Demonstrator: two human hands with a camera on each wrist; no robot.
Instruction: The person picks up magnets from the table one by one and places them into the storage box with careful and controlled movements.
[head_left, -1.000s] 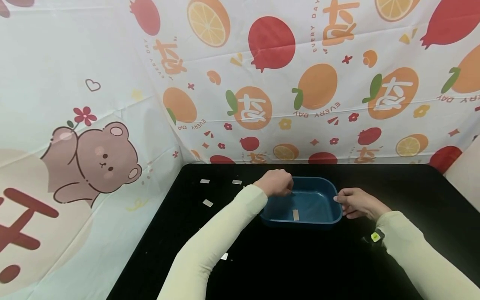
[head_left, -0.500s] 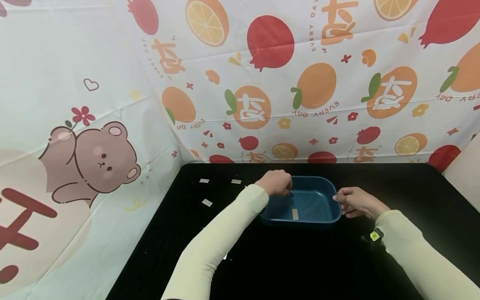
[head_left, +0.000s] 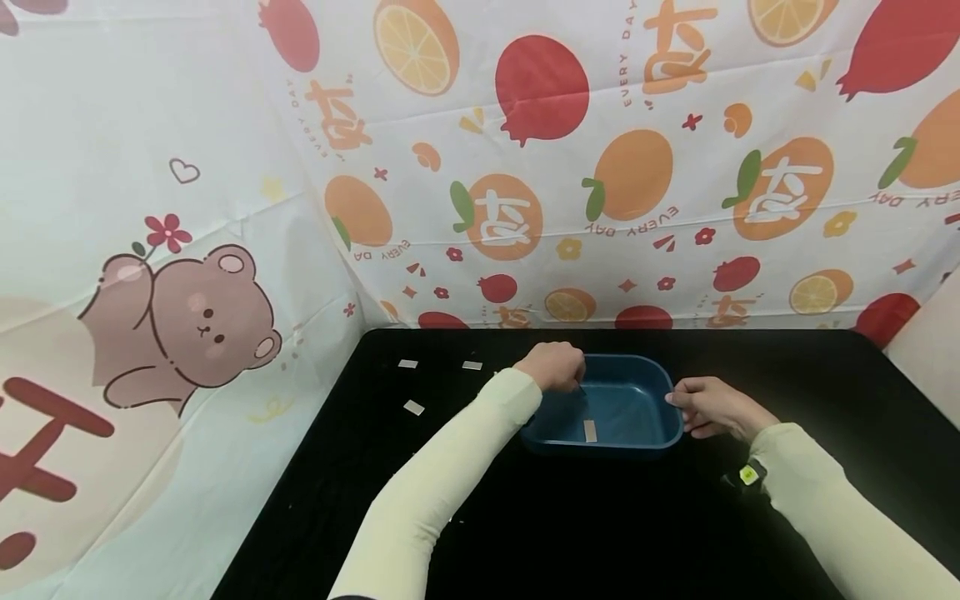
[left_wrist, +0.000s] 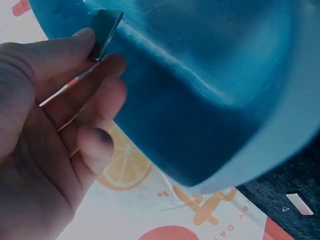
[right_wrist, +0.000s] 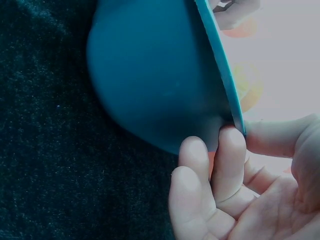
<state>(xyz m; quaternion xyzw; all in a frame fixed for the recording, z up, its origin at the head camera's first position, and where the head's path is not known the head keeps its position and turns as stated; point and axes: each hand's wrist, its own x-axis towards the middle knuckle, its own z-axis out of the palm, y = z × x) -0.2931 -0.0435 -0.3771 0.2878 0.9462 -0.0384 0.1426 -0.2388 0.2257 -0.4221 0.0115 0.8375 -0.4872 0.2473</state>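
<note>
A blue plastic basin [head_left: 633, 404] rests on the dark table. My left hand [head_left: 553, 367] is over its far left part and pinches a small flat rectangular piece [left_wrist: 106, 32] between thumb and index finger. In the left wrist view the piece looks dark and glossy, held tilted above the basin's inside. My right hand [right_wrist: 235, 185] grips the basin's right rim, thumb on the inner side and fingers against the outer wall. One light rectangular piece [head_left: 590, 431] shows inside the basin, near the front wall. The basin's far left corner is hidden behind my left hand.
Several similar light pieces lie left of the basin on the black table [head_left: 675, 533], among them a piece [head_left: 413, 407] and another piece [head_left: 472, 365]. A fruit-print cloth [head_left: 540, 208] hangs behind the table, and a bear-print cloth [head_left: 217, 308] hangs at the left.
My left forearm has shifted slightly to the right, while the left hand stays over the basin with its piece. The right hand keeps its grip on the rim.
</note>
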